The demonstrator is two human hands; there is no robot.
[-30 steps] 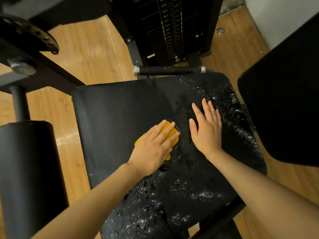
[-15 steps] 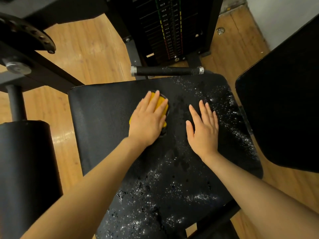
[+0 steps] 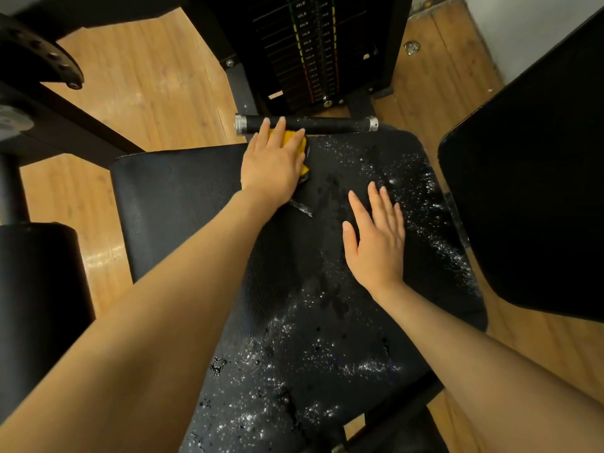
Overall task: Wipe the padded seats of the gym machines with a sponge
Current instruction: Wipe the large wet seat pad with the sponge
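Left hand (image 3: pixel 273 165), fingers flat on the yellow sponge (image 3: pixel 295 142), has pushed it to the wet seat pad's (image 3: pixel 183 197) far edge; right hand (image 3: pixel 376 243) rests spread.

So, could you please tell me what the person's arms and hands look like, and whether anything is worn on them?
Both forearms are bare as far as the frame shows: no sleeves, gloves, watch or rings in sight. The left hand and right hand have short, unpainted-looking nails.
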